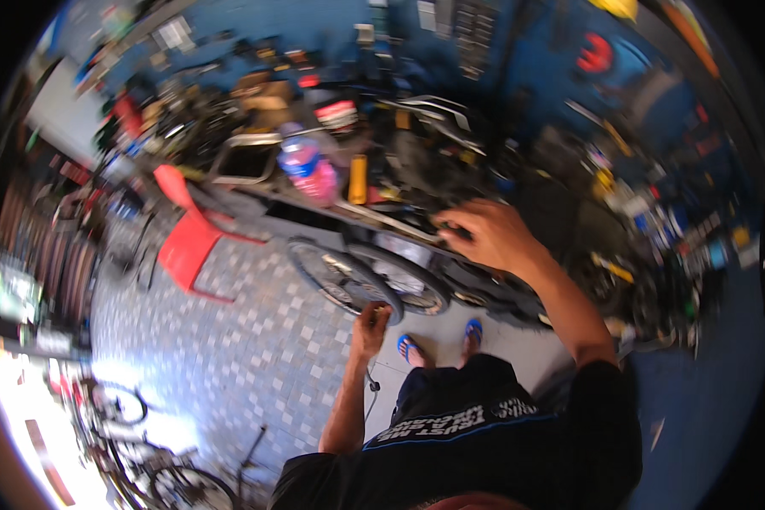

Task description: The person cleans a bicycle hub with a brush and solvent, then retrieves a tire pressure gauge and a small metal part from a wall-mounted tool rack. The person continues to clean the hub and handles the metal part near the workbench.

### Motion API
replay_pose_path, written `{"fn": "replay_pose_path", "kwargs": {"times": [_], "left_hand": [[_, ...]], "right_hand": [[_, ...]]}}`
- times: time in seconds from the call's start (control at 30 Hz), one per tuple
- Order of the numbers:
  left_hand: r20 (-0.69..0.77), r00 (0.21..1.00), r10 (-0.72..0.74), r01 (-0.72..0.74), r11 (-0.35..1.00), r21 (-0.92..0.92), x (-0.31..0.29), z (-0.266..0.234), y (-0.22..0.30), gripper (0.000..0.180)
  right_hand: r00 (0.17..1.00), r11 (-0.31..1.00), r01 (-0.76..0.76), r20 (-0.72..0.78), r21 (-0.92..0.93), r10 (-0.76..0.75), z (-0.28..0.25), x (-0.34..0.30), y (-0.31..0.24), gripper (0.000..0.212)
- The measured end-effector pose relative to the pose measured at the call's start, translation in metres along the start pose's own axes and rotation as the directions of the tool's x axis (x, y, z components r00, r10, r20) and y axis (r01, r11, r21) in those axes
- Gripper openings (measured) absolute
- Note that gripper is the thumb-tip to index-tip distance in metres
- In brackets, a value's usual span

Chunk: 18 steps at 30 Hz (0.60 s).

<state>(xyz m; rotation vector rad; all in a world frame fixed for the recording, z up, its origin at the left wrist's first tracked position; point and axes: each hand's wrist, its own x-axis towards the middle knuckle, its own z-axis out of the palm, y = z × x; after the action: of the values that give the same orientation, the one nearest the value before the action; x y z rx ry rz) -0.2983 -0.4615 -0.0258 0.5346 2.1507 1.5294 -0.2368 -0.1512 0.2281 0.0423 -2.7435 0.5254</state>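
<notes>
A cluttered table point(314, 212) runs across the middle, above a tiled floor point(246, 340) and a red chair point(187, 242). 2 bicycle wheels point(374, 276) lean against the table's front edge, just ahead of the person's feet. The right hand point(489, 234) lies spread, fingers wide, on the table edge. The left hand point(371, 323) is curled around the nearer wheel's tyre.
</notes>
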Motion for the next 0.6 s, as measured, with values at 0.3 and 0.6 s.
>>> {"fn": "replay_pose_path", "kwargs": {"times": [0.3,0.6], "left_hand": [[0.233,0.966,0.112,-0.122,0.992,0.026,0.022,0.056,0.064,0.026],[0.372,0.919,0.129,-0.188,0.974,0.125,0.007,0.164,0.110,0.028]], "right_hand": [[0.982,0.984,-0.110,-0.136,0.143,0.130,-0.028,-0.120,0.011,0.026],[0.850,0.844,-0.459,-0.137,0.279,0.508,-0.096,-0.280,0.057,0.025]]}}
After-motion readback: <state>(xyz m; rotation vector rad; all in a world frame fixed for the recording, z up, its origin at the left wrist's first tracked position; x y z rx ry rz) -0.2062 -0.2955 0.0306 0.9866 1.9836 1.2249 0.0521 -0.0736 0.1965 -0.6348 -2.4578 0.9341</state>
